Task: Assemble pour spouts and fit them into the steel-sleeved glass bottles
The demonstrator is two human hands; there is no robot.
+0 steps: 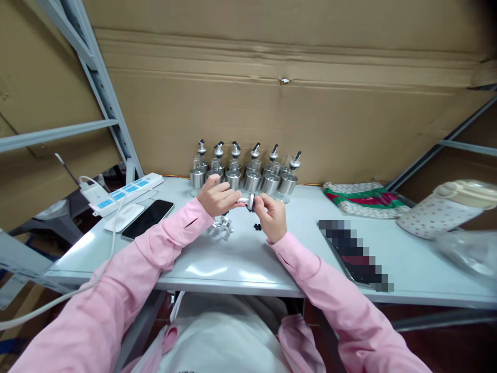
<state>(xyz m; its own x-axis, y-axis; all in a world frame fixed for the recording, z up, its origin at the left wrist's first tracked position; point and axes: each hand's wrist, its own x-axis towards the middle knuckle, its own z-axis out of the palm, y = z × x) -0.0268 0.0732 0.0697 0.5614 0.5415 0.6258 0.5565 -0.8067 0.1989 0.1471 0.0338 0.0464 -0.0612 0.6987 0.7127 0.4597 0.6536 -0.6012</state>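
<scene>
Over the middle of the white table, my left hand has its fingers closed around the spout end of a silver pourer top. The fingers of my right hand pinch the wider, black-edged end of the same piece. Below my left hand, several loose silver pourer parts lie on the table. Small black pieces rest just left of my right hand. Behind both hands stand rows of glass bottles with steel sleeves, several of them fitted with silver and black pourers.
On the table's left are a power strip, a white charger and a black phone. To the right lie a patterned cloth, a partly pixelated dark device, a dotted flask and a plastic bag. Cardboard stands behind.
</scene>
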